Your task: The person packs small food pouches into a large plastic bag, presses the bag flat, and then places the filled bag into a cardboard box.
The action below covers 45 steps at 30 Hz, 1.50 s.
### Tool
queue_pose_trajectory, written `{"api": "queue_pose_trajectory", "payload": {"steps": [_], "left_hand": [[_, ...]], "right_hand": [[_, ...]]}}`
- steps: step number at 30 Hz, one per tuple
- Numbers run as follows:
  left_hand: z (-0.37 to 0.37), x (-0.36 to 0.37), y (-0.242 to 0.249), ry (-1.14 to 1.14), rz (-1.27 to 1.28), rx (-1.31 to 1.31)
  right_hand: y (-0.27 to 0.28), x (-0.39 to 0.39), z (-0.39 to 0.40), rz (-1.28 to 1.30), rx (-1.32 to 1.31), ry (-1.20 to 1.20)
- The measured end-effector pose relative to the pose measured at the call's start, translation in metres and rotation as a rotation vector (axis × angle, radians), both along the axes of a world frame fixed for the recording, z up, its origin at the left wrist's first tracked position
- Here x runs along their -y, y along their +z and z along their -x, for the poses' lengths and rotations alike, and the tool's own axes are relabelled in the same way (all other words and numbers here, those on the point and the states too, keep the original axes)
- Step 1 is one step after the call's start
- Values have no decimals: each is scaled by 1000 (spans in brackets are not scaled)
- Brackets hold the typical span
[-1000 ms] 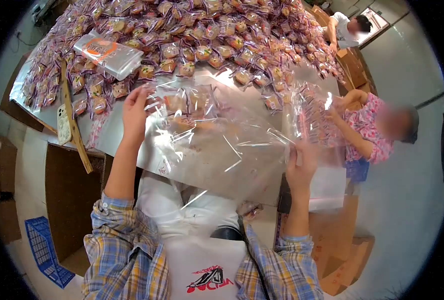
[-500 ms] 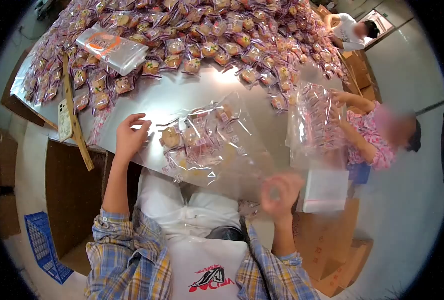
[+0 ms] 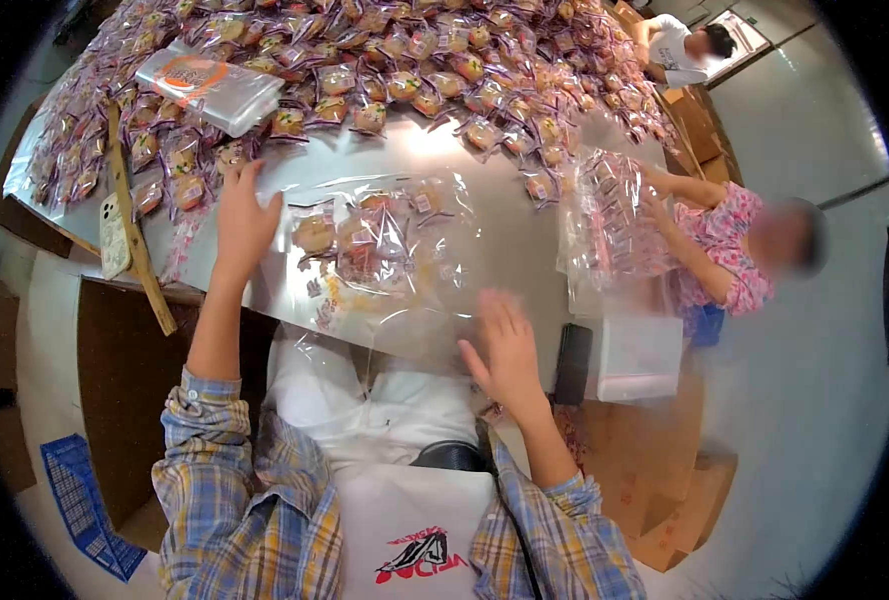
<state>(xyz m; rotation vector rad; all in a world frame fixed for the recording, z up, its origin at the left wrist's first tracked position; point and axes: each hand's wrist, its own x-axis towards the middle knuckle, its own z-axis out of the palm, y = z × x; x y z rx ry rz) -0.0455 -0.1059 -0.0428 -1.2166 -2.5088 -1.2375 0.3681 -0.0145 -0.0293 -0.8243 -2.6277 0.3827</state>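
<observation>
Between my hands, a clear plastic bag with several wrapped pastries in it lies flat at the front of the metal table. My left hand is open with fingers spread, left of the bag and near the loose wrapped pastries. On the right, my right hand is also open, its thumb apart from the fingers, beside the bag's lower right part. Neither hand holds anything. The bag's opening is hard to make out.
A pile of wrapped pastries covers the table's back. A stack of printed bags, a wooden strip and a phone lie left. At right, a co-worker handles another filled bag, near white sheets.
My left hand has risen and spread its fingers. My right hand has moved left and up from the right side, its curled fingers now extended. A dark object beside the white sheets is now uncovered.
</observation>
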Motion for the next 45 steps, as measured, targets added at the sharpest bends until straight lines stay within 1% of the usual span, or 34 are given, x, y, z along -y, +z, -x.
{"api": "queue_pose_trajectory", "payload": {"steps": [1,2,3,4,5,6,8,9,11,12,14,15,17,18,19,22,23,26,27,30,33,34,36,37,39,40,43,45], "left_hand": [[-4,2,8,25,54,-249],[-9,7,6,-35,97,-135],[-36,16,18,-106,18,-69],[-71,30,27,-208,-80,62],[-105,48,37,-372,-80,151],[-140,64,31,-372,52,60],[-193,85,31,-456,33,62],[-206,95,24,-445,61,53],[-223,103,3,-415,112,43],[-225,104,-3,-385,113,-21],[-219,106,-11,-321,119,-156],[-212,108,-12,-341,86,-86],[-193,108,-10,-386,19,42],[-186,104,-3,-376,-13,48],[-181,100,7,-366,-46,51],[-183,92,26,-359,-151,65],[-187,91,29,-364,-186,74],[-196,89,24,-415,-261,98],[-195,91,26,-443,-285,52],[-196,98,27,-459,-345,-14],[-208,94,16,-508,-332,44],[-212,88,16,-536,-321,60],[-218,81,18,-557,-354,7],[-222,78,14,-567,-369,-6],[-230,72,5,-576,-392,-1],[-231,68,8,-594,-414,1],[-227,60,22,-666,-434,1],[-230,62,27,-687,-419,-30]], "right_hand": [[5,5,11,17,-108,-28],[9,14,24,163,-267,-131],[13,24,36,311,-420,-233],[15,28,45,458,-569,-328],[-13,29,37,520,-588,-381],[-22,36,39,608,-771,-377],[-39,59,44,782,-1127,-378],[-49,64,44,883,-1219,-445],[-57,61,39,1280,-1304,-581],[-55,59,37,1477,-1331,-657],[-56,57,44,1305,-916,-433],[-54,56,51,1209,-718,-318],[-33,50,75,374,-315,-51],[-24,43,88,-47,-119,70],[-24,34,100,-98,-38,156],[-20,18,147,-132,-188,353],[-29,16,162,-202,-155,328],[-41,5,192,-264,3,250],[-52,-3,193,-280,-16,219],[-57,-28,178,-266,104,66],[-63,-71,144,-260,137,39],[-60,-79,138,-293,139,31],[-54,-91,125,-362,150,3],[-42,-82,124,-391,193,-8],[-35,-58,127,-358,67,104],[-33,-47,132,-339,-2,162],[-29,-23,168,-79,-38,251],[-41,-22,192,5,28,214]]}}
